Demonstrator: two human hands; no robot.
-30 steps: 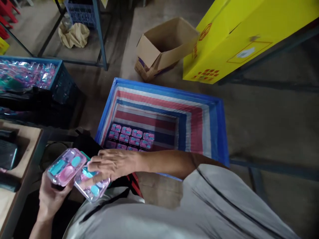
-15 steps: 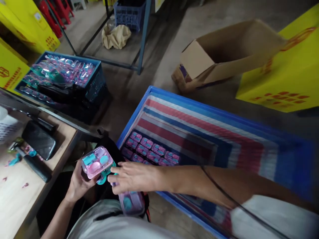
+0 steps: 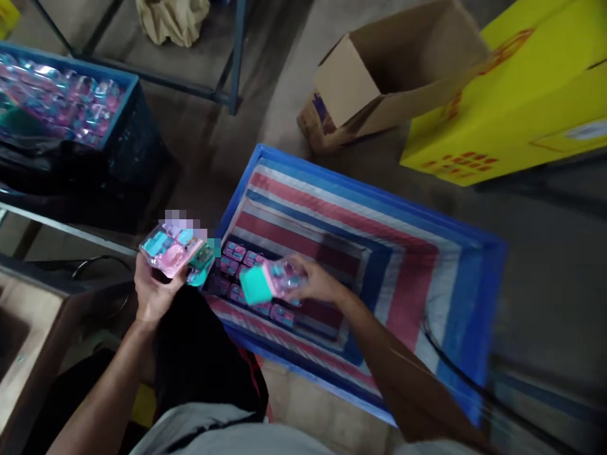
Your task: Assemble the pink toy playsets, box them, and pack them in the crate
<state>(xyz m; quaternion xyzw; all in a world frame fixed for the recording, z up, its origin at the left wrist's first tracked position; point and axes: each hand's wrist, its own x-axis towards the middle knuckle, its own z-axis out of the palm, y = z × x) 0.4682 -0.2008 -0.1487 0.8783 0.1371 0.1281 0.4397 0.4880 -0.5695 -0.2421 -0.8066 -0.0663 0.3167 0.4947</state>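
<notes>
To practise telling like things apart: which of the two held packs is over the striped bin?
The pack in the right hand: it hangs above the bin. The other pack, in the left hand, is outside the rim, to its left.

The head camera is looking steeply down from close above the striped bin. It is facing its far rim.

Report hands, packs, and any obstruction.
Left hand grips toy packs. Right hand holds single pack over blue bin. Nothing between it and packed rows below.
</notes>
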